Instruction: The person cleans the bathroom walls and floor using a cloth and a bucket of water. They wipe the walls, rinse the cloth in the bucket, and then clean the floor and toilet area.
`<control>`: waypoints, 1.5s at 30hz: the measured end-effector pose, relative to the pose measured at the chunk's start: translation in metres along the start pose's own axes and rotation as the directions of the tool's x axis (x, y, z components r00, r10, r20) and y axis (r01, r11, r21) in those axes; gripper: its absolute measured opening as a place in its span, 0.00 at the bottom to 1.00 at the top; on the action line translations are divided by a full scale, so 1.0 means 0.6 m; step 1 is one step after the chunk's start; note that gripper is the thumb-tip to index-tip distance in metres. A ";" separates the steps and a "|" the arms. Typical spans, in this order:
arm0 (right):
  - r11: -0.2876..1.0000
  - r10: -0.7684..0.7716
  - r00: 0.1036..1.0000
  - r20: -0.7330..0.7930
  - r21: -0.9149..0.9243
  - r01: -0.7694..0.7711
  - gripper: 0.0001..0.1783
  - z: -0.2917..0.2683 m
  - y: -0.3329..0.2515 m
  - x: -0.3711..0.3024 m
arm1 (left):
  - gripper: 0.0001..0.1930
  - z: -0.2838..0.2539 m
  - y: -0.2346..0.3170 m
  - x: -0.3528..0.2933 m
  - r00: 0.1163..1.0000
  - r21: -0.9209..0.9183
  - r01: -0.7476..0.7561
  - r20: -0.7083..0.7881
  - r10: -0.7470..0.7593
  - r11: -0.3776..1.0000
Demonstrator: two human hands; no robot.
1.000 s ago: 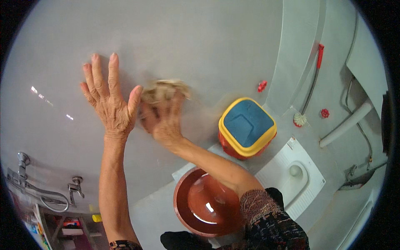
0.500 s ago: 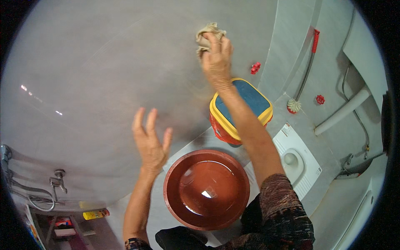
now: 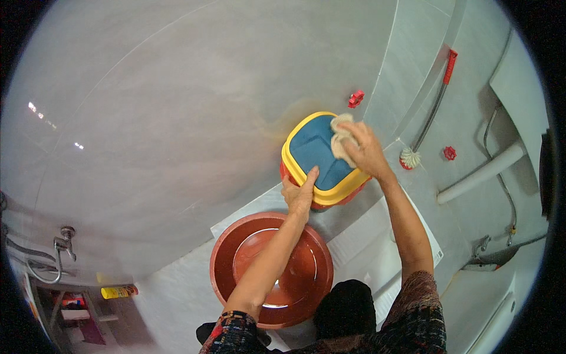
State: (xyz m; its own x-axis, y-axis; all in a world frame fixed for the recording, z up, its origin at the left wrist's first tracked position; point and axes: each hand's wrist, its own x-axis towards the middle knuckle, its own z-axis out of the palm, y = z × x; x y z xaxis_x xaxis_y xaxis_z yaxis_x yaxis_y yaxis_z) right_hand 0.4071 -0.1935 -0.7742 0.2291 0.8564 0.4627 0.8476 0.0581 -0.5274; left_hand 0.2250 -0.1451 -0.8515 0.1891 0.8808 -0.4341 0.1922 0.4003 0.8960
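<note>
A trash bin stands against the wall, with a blue lid (image 3: 318, 141) framed in yellow and a red bag showing below the rim. My left hand (image 3: 299, 192) grips the near left edge of the bin, thumb on top of the lid and fingers around the side. In my right hand (image 3: 367, 150) is a crumpled beige cloth (image 3: 341, 144), slightly blurred, over the right part of the lid. Below my left forearm sits a round brown basin (image 3: 227, 259) holding some water.
Right of the basin lies a white squat toilet (image 3: 427, 233). A red-handled toilet brush (image 3: 435, 115) leans in the corner. Red valve knobs (image 3: 355, 99) stick out of the walls. At left are a wall tap (image 3: 66, 242), a shelf (image 3: 53, 312) and a yellow bottle (image 3: 118, 292).
My right hand has brought the cloth down from the wall onto the bin's lid. My left hand, free and spread before, has moved right and taken hold of the bin, which now sits tilted.
</note>
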 end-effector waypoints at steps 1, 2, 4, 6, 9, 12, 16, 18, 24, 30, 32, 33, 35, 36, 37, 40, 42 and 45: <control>1.000 -0.009 1.000 0.006 -0.002 0.009 0.21 0.003 -0.006 -0.006 | 0.58 0.006 -0.002 0.006 0.999 0.033 -0.046 -0.022 0.046 0.998; 1.000 -0.020 1.000 0.012 -0.003 0.020 0.21 0.002 -0.015 -0.009 | 0.57 0.009 -0.005 0.011 0.995 0.067 -0.090 -0.043 0.093 0.994; 0.999 -0.054 0.999 -0.002 0.008 0.054 0.21 0.004 -0.010 -0.009 | 0.52 0.014 -0.011 0.004 0.985 0.164 -0.151 -0.063 0.163 0.975; 0.994 -0.100 0.994 -0.043 0.030 0.101 0.20 0.006 0.006 -0.013 | 0.51 0.019 -0.014 -0.008 0.972 0.184 -0.219 -0.039 0.230 0.958; 0.993 -0.113 0.993 -0.035 0.035 0.115 0.20 0.009 0.010 -0.005 | 0.51 0.018 -0.026 -0.003 0.943 0.135 -0.303 -0.097 0.317 0.943; 0.999 -0.043 0.998 -0.054 -0.016 0.042 0.20 0.014 0.017 0.004 | 0.52 0.018 -0.018 -0.011 0.852 0.351 -0.436 -0.135 0.505 0.829; 0.998 0.000 0.999 -0.037 -0.068 -0.002 0.19 0.024 0.019 0.023 | 0.35 0.003 0.018 -0.012 0.502 0.573 -0.740 0.124 0.856 0.351; 0.995 0.036 0.999 -0.018 -0.090 -0.038 0.19 0.025 0.018 0.022 | 0.27 0.000 0.034 -0.009 0.510 0.395 -0.843 0.366 0.778 0.366; 0.966 -0.128 0.959 0.254 0.252 0.062 0.20 -0.014 0.078 0.004 | 0.48 0.066 0.074 -0.082 0.713 0.738 -0.579 0.252 0.654 0.347; 0.970 -0.130 0.952 0.279 0.232 0.065 0.21 -0.038 0.073 -0.012 | 0.55 0.074 0.044 -0.062 0.655 0.694 -0.641 0.270 0.706 0.329; 0.968 -0.177 0.966 0.190 0.209 0.136 0.22 -0.014 0.058 0.007 | 0.55 0.077 0.037 -0.059 0.645 0.691 -0.646 0.268 0.715 0.325; 0.966 -0.203 0.968 0.149 0.191 0.174 0.23 -0.002 0.050 0.023 | 0.56 0.077 0.035 -0.058 0.640 0.692 -0.648 0.267 0.721 0.319; 0.968 -0.199 0.974 0.107 0.175 0.179 0.23 0.018 0.049 0.049 | 0.55 0.079 0.033 -0.058 0.635 0.706 -0.635 0.246 0.732 0.314; 0.970 -0.194 0.977 0.086 0.164 0.178 0.23 0.027 0.054 0.057 | 0.55 0.082 0.032 -0.058 0.632 0.711 -0.631 0.238 0.737 0.311; 0.979 -0.143 0.988 0.063 0.157 0.131 0.23 0.037 0.061 0.061 | 0.53 0.082 0.029 -0.056 0.620 0.718 -0.631 0.242 0.746 0.292; 0.995 0.095 0.995 0.017 -0.038 -0.095 0.24 0.049 0.086 0.068 | 0.53 0.091 0.031 -0.060 0.629 0.742 -0.610 0.240 0.740 0.278; 0.993 0.099 0.992 0.072 -0.066 -0.095 0.23 0.037 0.087 0.062 | 0.52 0.092 0.028 -0.059 0.570 0.762 -0.606 0.216 0.793 0.229; 0.994 -0.111 0.964 0.240 0.026 0.108 0.21 0.007 0.090 0.046 | 0.52 0.090 0.028 -0.059 0.567 0.769 -0.596 0.198 0.800 0.233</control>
State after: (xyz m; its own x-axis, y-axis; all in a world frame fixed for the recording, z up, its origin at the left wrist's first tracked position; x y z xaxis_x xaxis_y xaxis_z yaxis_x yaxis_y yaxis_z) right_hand 0.4569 -0.1644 -0.7930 0.0121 0.9427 0.3336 0.8545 0.1635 -0.4931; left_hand 0.2738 -0.1834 -0.8260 0.4512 0.7697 0.4517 0.6722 -0.6260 0.3952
